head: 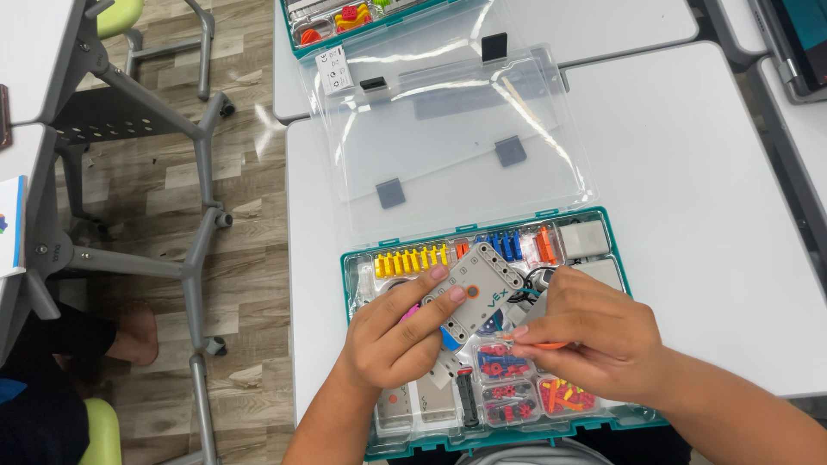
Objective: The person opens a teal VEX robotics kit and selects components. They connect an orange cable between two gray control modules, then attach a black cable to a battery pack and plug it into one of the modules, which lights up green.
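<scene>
Head view, near to far. I see parts case, teal rim, on white table; near bins hold red and orange pieces. Left hand clamped on grey control block, held over case middle. Right hand pinched shut on thin orange piece, just beside block. Block looks rigid, light, smooth plastic; I'd grip long edges, clear of button face. Far: clear lid lying open.

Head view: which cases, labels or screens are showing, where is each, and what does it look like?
Parts case: near desk, teal rim, sorted colourful pieces, under both hands.
Clear lid: hinged back, flat, grey pads.
Second case: top edge, teal.
White label: on the lid's far-left corner.
Dark screen: top right, partly cropped.
</scene>
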